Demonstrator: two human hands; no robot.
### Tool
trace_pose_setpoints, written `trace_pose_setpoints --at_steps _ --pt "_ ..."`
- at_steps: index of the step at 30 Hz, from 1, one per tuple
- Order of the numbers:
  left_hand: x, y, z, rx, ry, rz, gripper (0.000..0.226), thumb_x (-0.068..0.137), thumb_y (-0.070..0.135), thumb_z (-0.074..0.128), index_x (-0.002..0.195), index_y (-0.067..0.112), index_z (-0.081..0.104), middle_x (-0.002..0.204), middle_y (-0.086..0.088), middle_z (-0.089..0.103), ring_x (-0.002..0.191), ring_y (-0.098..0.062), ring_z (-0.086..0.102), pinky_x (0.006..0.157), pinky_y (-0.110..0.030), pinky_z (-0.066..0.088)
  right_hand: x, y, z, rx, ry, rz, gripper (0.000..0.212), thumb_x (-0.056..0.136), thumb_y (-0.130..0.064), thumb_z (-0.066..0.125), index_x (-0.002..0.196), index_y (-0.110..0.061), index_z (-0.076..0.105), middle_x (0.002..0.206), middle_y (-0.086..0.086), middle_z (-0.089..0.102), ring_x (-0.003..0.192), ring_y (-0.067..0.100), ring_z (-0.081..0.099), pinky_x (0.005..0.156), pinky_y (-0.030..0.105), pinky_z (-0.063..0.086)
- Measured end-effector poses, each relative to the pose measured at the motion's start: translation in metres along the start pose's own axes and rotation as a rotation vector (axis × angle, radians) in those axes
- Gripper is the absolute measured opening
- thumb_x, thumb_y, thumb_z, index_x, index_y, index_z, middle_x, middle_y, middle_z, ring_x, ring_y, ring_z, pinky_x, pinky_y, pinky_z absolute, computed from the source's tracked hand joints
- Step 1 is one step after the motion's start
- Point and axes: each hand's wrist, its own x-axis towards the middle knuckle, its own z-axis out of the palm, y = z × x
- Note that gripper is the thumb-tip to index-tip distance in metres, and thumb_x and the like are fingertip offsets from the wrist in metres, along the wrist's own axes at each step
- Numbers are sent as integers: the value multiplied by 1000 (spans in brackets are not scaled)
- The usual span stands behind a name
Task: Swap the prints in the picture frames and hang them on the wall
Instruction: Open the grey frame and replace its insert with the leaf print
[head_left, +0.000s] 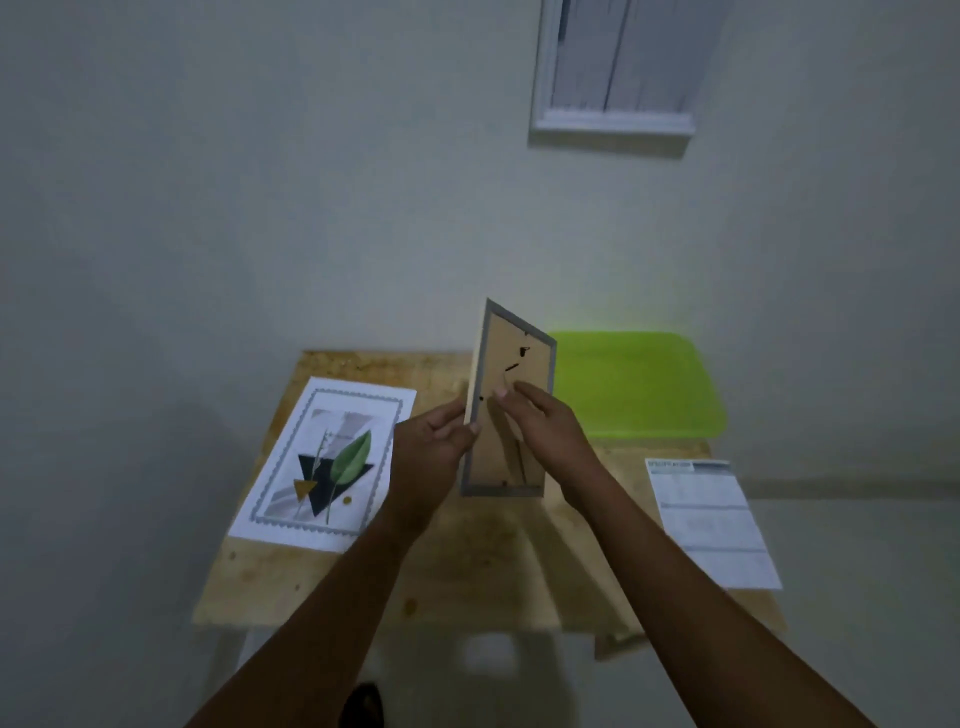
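Wooden frame (511, 358) (one, back showing), two hands (434, 449) (545, 422) on it, two sheets (322, 462) (711, 525)

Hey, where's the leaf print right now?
In the head view, the leaf print lies flat on the left side of the wooden table, just left of the left hand, which grips the picture frame.

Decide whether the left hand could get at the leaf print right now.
Probably not yet: the left hand grips the frame; otherwise the leaf print lies uncovered beside it, nothing between.
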Motion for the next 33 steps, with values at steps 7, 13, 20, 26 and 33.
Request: trace_pose_setpoints --at_steps 7,13,20,26,33 --pt "9 88 -9 -188 104 232 42 85 -1 72 123 18 67 112 5 73 101 -2 70 87 -22 56 -4 -109 -10 246 -3 -200 31 77 -47 83 104 -35 78 99 -7 75 92 12 72 68 35 61" --pt "20 143 -21 -22 131 520 39 80 13 81 118 22 73 111 15 74 99 -4 69 91 -22 54 -2 -168 -22 204 152 -490 45 83 -42 69 59 -10 46 56 5 40 60 16 45 56 42 47" --pt "79 213 -87 -1 466 440 54 93 33 67 143 23 52 147 6 49 132 -10 47 110 -29 36 3 -240 -60 160 93 -699 20 101 -13 58 98 -17 77 89 5 78 85 34 72 77 44 59" --pt "120 276 -144 -174 231 457 34 97 24 61 131 19 63 114 6 72 98 -13 70 84 -26 57 20 -317 -64 226 78 -850 20 102 -14 56 114 -14 73 98 5 78 87 23 75 74 35 61" --pt "199 361 -197 -295 202 654 34 94 11 66 128 12 66 113 2 73 101 -8 70 84 -21 57 75 -412 -40 351 87 -888 26 104 -22 54 121 -8 68 108 9 76 101 30 73 89 46 58"
